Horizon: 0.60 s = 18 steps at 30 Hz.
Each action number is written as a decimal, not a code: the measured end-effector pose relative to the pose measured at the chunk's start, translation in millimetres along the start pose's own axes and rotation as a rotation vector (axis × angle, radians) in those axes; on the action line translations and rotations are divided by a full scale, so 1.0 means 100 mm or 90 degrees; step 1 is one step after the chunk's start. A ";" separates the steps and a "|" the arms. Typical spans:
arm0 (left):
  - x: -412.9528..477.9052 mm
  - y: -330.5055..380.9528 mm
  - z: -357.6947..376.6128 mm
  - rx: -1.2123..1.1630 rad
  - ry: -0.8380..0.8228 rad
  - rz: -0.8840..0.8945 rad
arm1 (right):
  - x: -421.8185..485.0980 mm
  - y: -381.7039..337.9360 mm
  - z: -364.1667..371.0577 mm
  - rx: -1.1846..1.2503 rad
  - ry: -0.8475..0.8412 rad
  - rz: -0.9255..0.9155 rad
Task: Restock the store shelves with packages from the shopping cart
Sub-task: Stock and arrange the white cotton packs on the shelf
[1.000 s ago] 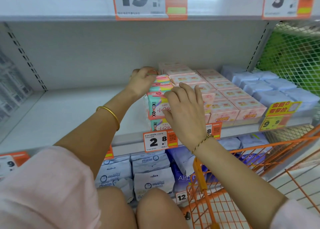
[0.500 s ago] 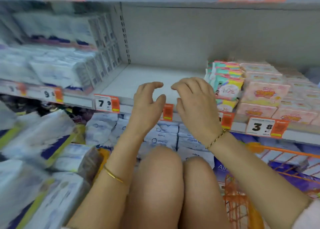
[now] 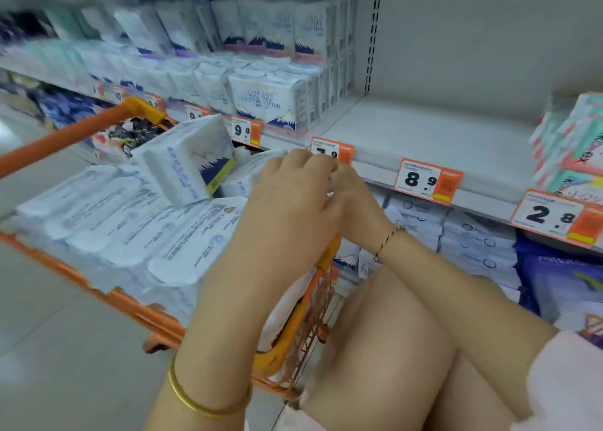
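Both hands hover over the near corner of the orange shopping cart in the head view. Left hand shows its back, fingers loosely bent, with nothing visible in them. Right hand sits just behind it, its fingers hidden, so I cannot tell whether it holds anything. A gold bangle circles the left wrist and a thin bracelet the right.

White packages fill the cart in flat rows, and 1 tilted pack rests on top of them, near the left hand. Beyond the cart, the middle shelf has a bare stretch between the Pure Cotton packs on the left and the Kotex packs on the right. Orange price tags on its edge read 9.8, 8.9 and 2.8. More white packs sit on the shelf below, behind the person's bare knees.
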<state>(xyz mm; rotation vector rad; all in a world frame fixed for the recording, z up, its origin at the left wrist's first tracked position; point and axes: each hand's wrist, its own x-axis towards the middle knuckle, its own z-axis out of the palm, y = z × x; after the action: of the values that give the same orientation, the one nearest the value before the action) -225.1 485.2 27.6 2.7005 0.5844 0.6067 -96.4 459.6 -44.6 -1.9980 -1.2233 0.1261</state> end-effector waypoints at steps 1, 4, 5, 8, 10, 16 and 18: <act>-0.05 -0.02 -0.09 0.024 0.005 0.011 | 0.04 -0.05 0.04 0.005 0.013 0.001; -0.14 -0.11 -0.45 0.047 0.037 0.010 | 0.15 -0.23 0.10 0.028 0.067 0.008; -0.13 -0.17 -0.57 0.047 0.057 -0.001 | 0.17 -0.32 0.09 0.037 0.075 0.002; 0.04 -0.44 -0.85 0.099 0.092 -0.121 | 0.21 -0.50 0.04 0.050 0.070 -0.017; 0.21 -0.64 -0.97 0.172 0.049 -0.241 | 0.23 -0.57 0.05 0.035 0.068 -0.041; 0.67 -0.91 -1.03 0.297 -0.216 -0.333 | 0.23 -0.58 0.07 0.012 0.044 -0.046; 0.75 -0.96 -1.00 0.338 -0.276 -0.323 | 0.23 -0.57 0.06 0.011 0.034 -0.047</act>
<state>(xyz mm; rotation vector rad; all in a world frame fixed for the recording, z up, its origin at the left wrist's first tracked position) -240.3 623.2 102.3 2.8164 1.3853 -0.3027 -128.0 494.7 -5.0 -1.9265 -1.2567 0.0459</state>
